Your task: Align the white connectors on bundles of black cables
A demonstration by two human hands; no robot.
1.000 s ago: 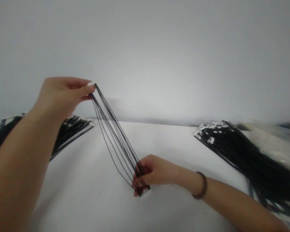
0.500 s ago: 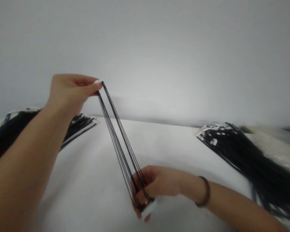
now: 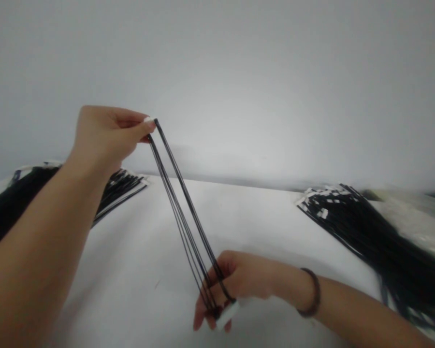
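Observation:
A wire harness (image 3: 183, 186) of thin black wires with a white connector at each end stretches slantwise between my hands. My left hand (image 3: 107, 133), raised at the upper left, pinches the small white connector (image 3: 150, 120) of its top end between thumb and fingers. Lower down, my right hand (image 3: 226, 282) is closed about the wires by the larger white connector (image 3: 227, 314), some fingers showing beneath it. The wires run in two groups with a gap between them. A dark band (image 3: 313, 292) circles my right wrist.
On the white table (image 3: 250, 212), a heap of black wire harnesses (image 3: 369, 232) with white ends lies at the right. Another heap (image 3: 121, 191) lies at the left, partly behind my left arm. Clear plastic bags (image 3: 416, 217) rest at the far right. A pale wall (image 3: 239, 87) stands behind.
Both hands keep their hold on the harness. The lower connector has shifted slightly right and down, and my right fingers have spread a little among the wires.

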